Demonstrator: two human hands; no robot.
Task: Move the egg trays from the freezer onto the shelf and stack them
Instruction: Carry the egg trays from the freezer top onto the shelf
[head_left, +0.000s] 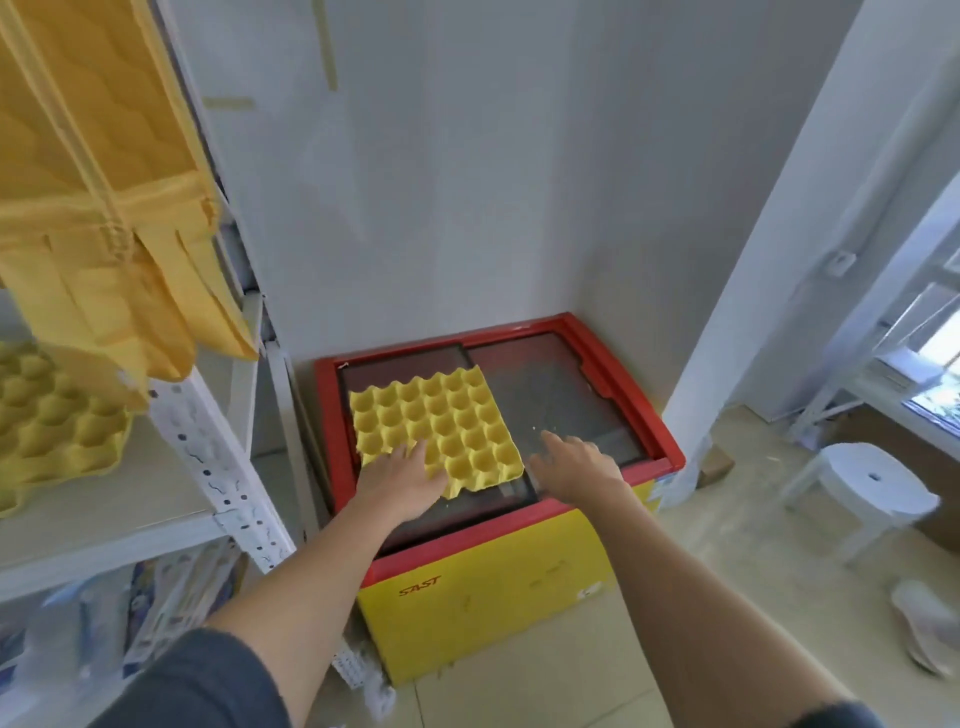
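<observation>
1. Two bare forearms reach down toward the freezer (665, 447).
2. The left hand (402, 480), fingers spread, lies flat on the near edge of a yellow egg tray (441, 415), apparently to grip it.
3. The right hand (574, 462) hovers apart, empty, beside it.
4. The tray rests on the glass lid.
5. Another tray (47, 415) waits on the shelf (130, 509).

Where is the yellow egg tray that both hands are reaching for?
In the head view, the egg tray lies on the left glass lid of the red-rimmed freezer, beside the shelf, with the left hand on its near edge.
</observation>
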